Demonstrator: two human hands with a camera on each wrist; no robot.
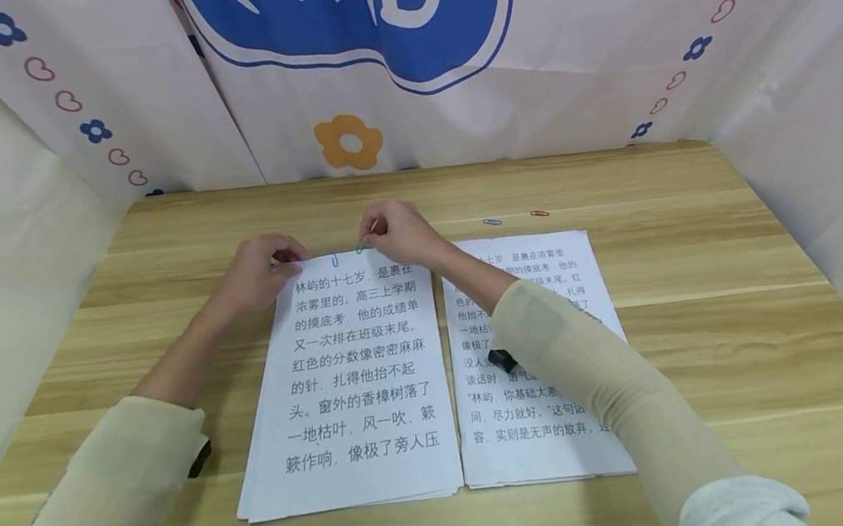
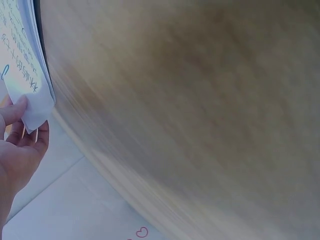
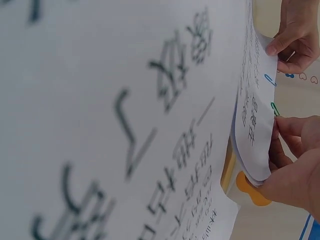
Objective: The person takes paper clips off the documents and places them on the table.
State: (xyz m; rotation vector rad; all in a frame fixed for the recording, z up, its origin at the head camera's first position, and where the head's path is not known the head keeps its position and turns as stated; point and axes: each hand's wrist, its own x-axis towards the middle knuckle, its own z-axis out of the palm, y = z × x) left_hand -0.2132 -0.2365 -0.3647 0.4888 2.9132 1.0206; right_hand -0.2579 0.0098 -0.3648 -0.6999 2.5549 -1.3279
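A stack of printed paper [image 1: 356, 377] lies in front of me, its top edge slightly raised. My left hand [image 1: 260, 269] pinches its top left corner, thumb [image 2: 19, 107] on the printed face and fingers behind. On the top edge sits a blue paper clip [image 1: 334, 260]. To its right, my right hand [image 1: 398, 230] pinches a green paper clip [image 3: 274, 108] at the same edge. In the right wrist view the sheets curve up by the right hand [image 3: 295, 160], and the left hand [image 3: 300, 42] shows above.
Right beside it lies a second printed stack [image 1: 543, 453], partly under my right forearm. Beyond that, another blue paper clip [image 1: 491, 222] and a red paper clip [image 1: 540, 213] rest on the wooden table [image 1: 734, 311]. A decorated white backdrop [image 1: 566, 108] stands behind the table.
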